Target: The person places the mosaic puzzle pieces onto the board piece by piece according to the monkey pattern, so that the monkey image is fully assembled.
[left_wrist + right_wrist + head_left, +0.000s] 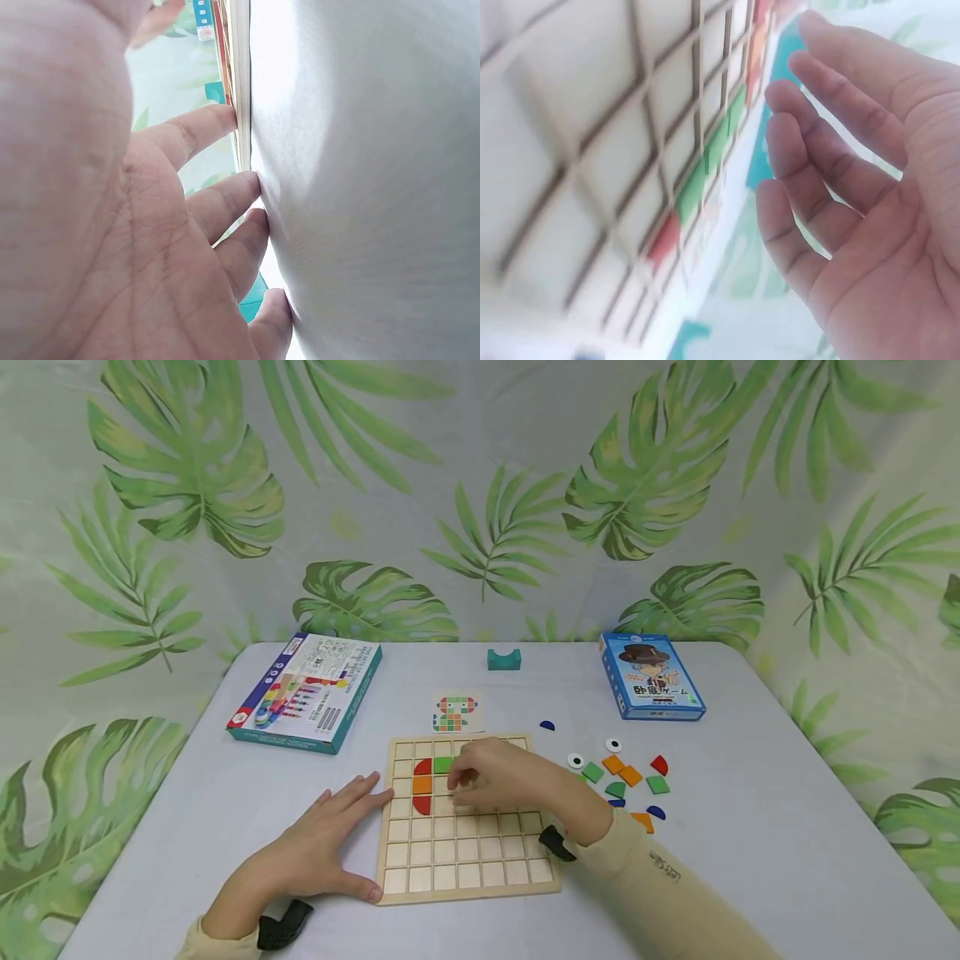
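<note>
A wooden grid board (pixel 442 897) lies on the white table. My left hand (pixel 322 843) is spread at its left side, with fingertips and thumb right at the edge. Over the upper middle of the board hovers my right hand (pixel 498 774), its fingers loosely bent and nothing between them in the right wrist view. Set in the grid are red rounded pieces (pixel 422 806), an orange square (pixel 422 784) and a green square (pixel 442 765). The right wrist view shows a row of green squares (pixel 691 186) ending in a red piece (pixel 664 238); my right hand hides part of that row from above.
Behind the board lies a pattern card (pixel 456 723). Loose pieces, including an orange square (pixel 630 775) and a white disc (pixel 613 745), are scattered to the right. Farther back are a game box (pixel 307 693), a teal block (pixel 504 661) and a blue box (pixel 652 681).
</note>
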Demonstrator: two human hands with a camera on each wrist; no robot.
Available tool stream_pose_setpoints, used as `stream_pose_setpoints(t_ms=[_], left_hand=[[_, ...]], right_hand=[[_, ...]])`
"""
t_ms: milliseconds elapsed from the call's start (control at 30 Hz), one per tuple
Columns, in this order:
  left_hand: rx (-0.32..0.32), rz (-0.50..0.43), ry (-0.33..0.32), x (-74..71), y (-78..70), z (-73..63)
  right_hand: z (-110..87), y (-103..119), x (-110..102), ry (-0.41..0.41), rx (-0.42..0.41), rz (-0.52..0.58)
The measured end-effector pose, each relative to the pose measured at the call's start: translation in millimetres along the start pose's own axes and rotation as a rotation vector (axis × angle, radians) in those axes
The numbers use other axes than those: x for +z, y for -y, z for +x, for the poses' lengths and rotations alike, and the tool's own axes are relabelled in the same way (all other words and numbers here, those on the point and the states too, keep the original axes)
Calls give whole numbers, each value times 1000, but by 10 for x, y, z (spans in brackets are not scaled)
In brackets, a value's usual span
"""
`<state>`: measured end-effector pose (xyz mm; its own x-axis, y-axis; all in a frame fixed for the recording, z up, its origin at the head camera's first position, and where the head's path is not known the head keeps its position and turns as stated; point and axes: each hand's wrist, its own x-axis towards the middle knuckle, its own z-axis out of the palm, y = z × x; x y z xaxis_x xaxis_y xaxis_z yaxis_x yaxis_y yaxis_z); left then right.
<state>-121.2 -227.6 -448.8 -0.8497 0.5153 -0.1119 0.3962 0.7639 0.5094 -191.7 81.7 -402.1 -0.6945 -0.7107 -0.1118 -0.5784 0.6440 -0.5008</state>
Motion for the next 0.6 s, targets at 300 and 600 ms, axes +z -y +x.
stream_pose_setpoints(t_ms=[300, 600], left_hand=[[-3, 5, -1, -12, 2, -16], [9, -14, 16, -19, -38, -24]], right_hand=[[-445, -420, -324, -44, 47, 44], [-864, -715, -496, -84, 168, 48]])
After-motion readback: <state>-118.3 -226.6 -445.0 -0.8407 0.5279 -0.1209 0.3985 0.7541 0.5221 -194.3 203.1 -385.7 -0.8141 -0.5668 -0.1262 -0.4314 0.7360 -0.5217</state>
